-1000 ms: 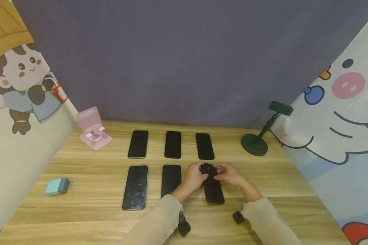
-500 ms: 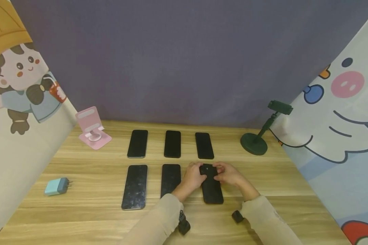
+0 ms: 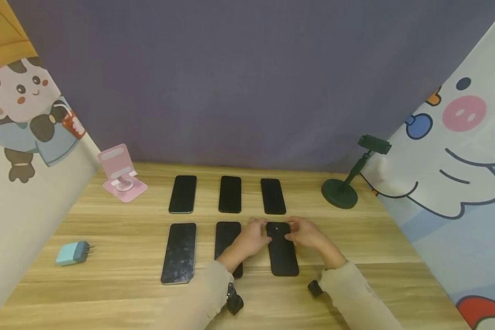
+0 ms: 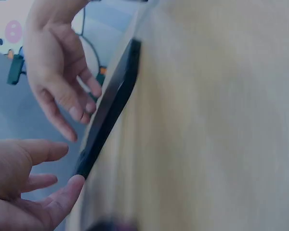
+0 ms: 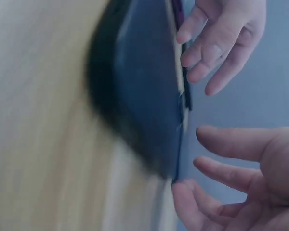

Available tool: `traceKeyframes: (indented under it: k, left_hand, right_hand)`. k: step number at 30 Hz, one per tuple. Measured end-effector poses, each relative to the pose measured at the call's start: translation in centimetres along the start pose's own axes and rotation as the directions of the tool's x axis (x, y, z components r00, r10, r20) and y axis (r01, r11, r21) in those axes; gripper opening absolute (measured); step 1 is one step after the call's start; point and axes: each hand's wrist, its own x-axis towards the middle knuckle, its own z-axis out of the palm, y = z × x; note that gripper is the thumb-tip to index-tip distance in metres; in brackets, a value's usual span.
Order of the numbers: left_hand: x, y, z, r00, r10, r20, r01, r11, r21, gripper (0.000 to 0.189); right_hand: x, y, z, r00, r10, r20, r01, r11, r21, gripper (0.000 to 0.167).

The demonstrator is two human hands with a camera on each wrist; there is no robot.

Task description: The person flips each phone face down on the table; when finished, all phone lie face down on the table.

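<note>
A black phone [image 3: 283, 252] lies back up on the wooden table, its camera end away from me. My left hand [image 3: 249, 238] is at its far left corner, thumb and fingers spread. At the far right corner is my right hand [image 3: 307, 233], its fingers loosely extended. In the left wrist view, a fingertip of the left hand [image 4: 26, 192] appears to touch the phone's end. The right wrist view shows a fingertip of the right hand [image 5: 245, 183] at the phone's edge. Left of it, another phone [image 3: 228, 238] is partly hidden by my left hand and forearm.
A dusty phone [image 3: 179, 253] lies at the near left. Behind are three dark phones in a row: left [image 3: 183, 194], middle [image 3: 230, 194] and right [image 3: 273, 196]. A pink stand [image 3: 124, 176], a green stand [image 3: 340, 192] and a blue charger [image 3: 72, 253] flank them.
The black phone has turned slightly straighter and settled on the table. My left hand has loosened from it and shifted left; the right hand has barely moved.
</note>
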Motion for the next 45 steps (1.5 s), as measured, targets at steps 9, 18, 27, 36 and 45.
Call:
traceKeyframes:
  k: [9,18,27,36,45]
  left_hand:
    - [-2.2,-2.3,-5.9,0.994,-0.028,-0.102,0.029,0.999,0.015,0.050]
    - [-4.3,-4.8,-8.3,0.980,-0.130,-0.149,0.149,0.981,0.125,0.044]
    - [-4.4,-5.8,-8.6,0.985,-0.143,-0.095,0.154,0.980,0.123,0.037]
    - [-4.0,-6.2,-8.6,0.989,-0.130,-0.069,0.137,0.985,0.106,0.031]
    - [-3.9,-6.4,-8.5,0.988,-0.130,-0.077,0.138,0.984,0.110,0.030]
  right_hand:
    - [0.3,-3.7,2.0,0.997,-0.077,0.002,0.077,0.994,-0.082,0.045]
    - [1.2,-6.0,5.6,0.993,-0.112,0.049,0.110,0.993,0.034,0.044]
    - [2.0,-7.8,8.0,0.992,-0.083,0.093,0.071,0.989,0.129,0.046]
    - [2.8,-8.5,9.1,0.999,-0.014,0.051,0.005,0.986,0.164,0.041]
    - [3.0,-8.8,9.5,0.999,0.022,0.034,-0.027,0.988,0.152,0.045]
